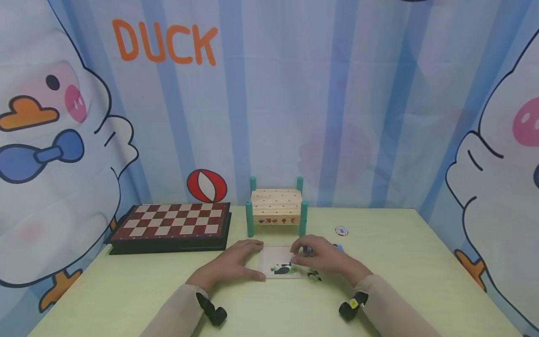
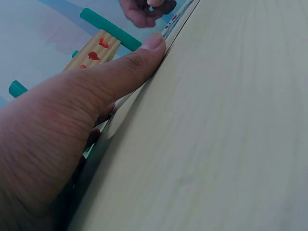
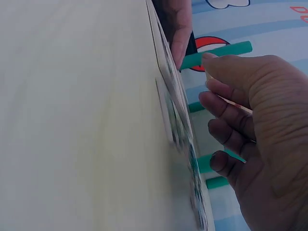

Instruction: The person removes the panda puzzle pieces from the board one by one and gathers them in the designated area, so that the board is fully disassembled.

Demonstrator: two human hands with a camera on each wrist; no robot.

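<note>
A folded chessboard with brown and cream squares lies on the left rear part of the pale green bench, its dark case edge facing forward. Just to its right stands a small wooden toy bed with four teal posts, its top drilled with rows of small holes and its front face marked with little red shapes; the same piece shows in the left wrist view. To the right of it, apart, lies a round chip with a white and dark rim. Behind the bench hangs a blue striped backdrop printed with cartoon ducks, the orange word DUCK and a red and white ball.
</note>
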